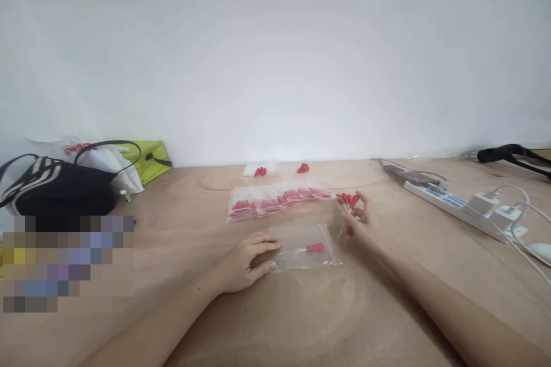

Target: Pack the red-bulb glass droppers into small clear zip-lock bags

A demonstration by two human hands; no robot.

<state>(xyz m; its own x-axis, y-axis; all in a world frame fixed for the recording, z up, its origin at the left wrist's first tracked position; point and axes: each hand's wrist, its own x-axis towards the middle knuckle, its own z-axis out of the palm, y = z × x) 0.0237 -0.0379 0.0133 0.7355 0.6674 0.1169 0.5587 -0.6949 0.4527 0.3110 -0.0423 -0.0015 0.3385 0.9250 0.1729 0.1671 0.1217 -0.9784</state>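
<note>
A clear zip bag (293, 261) lies flat on the wooden table, with one red-bulbed dropper (315, 247) in or on it; which one I cannot tell. My left hand (245, 261) rests at the bag's left edge, its fingers apart on the plastic. To the right of the bag, my right hand (360, 219) grips several red-bulbed droppers (348, 200), their bulbs upward and thin clear stems pointing down. Behind the bag runs a row of overlapping zip bags (262, 205) containing red-bulbed pieces.
Small red pieces (303, 168) and a bag with more of them (260, 171) sit near the wall. A power strip (456, 209) with chargers and cables is at the right. A black bag (64, 192) and a green bag (152, 163) stand at the left.
</note>
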